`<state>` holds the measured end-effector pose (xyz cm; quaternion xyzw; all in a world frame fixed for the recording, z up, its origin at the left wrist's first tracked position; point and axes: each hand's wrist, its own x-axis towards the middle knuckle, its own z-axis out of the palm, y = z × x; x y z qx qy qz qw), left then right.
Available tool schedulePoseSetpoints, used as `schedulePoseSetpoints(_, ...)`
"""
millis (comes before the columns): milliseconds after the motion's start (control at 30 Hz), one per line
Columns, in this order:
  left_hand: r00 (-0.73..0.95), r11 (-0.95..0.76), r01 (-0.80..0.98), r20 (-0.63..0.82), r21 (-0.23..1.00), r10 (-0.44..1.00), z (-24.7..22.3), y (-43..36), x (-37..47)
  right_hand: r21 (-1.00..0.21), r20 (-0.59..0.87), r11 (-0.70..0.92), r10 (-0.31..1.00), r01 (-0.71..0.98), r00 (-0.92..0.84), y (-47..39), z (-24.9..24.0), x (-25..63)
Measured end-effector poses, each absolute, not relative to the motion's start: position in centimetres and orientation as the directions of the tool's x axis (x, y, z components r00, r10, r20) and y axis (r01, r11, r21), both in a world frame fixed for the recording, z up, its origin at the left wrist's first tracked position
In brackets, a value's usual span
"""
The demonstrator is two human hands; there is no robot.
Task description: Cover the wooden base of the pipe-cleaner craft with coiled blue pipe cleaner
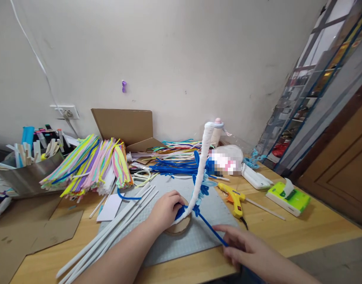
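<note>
A white fuzzy stem (202, 165) rises from a round cardboard base (178, 227), with blue and light blue loops (203, 188) along its right side. My left hand (166, 209) is closed at the stem's foot, on a dark blue fuzzy piece (181, 212) over the base. A blue pipe cleaner (210, 227) slants down and right from the stem's lower part. Its lower end is between the fingers of my right hand (240, 242). The base rests on a grey cutting mat (157, 252).
White rods (110, 230) lie left of the mat. A yellow glue gun (236, 199) and green tissue pack (288, 197) sit at right. Pipe cleaner bundles (89, 163), a metal container (33, 173) and cardboard box (124, 124) stand behind at left.
</note>
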<state>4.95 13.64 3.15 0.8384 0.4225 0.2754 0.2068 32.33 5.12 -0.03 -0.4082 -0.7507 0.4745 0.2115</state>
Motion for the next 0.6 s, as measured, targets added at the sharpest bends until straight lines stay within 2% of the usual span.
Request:
schedulePoseSetpoints(67, 0.491, -0.557, 0.598, 0.287, 0.576, 0.823, 3.1, 13.7, 4.9, -0.976, -0.162, -0.053, 0.829, 0.213, -0.535, 4.9, 0.8, 32.8)
schedulePoseSetpoints(133, 0.494, -0.559, 0.6, 0.284, 0.573, 0.822, 3.1, 13.7, 4.9, -0.972, -0.224, -0.233, 0.863, 0.037, -0.452, 5.1, 3.4, 33.5)
schedulePoseSetpoints(200, 0.497, -0.558, 0.603, 0.279, 0.57, 0.822, 3.2, 13.6, 5.0, -0.938, -0.285, -0.327, 0.916, -0.116, -0.284, 5.8, 6.9, 34.3)
schedulePoseSetpoints(300, 0.496, -0.555, 0.607, 0.275, 0.568, 0.824, 3.3, 13.6, 5.0, -0.889, -0.28, -0.36, 0.916, -0.282, -0.287, 7.9, 12.1, 34.8)
schedulePoseSetpoints(500, 0.483, -0.557, 0.6, 0.295, 0.574, 0.824, 3.2, 13.5, 4.9, -0.941, -0.129, -0.24, 0.907, -0.24, -0.4, 12.2, 20.9, 33.2)
schedulePoseSetpoints(600, 0.478, -0.552, 0.605, 0.293, 0.574, 0.828, 3.1, 13.6, 4.8, -0.98, -0.14, -0.191, 0.867, -0.06, -0.478, 13.3, 24.8, 31.6)
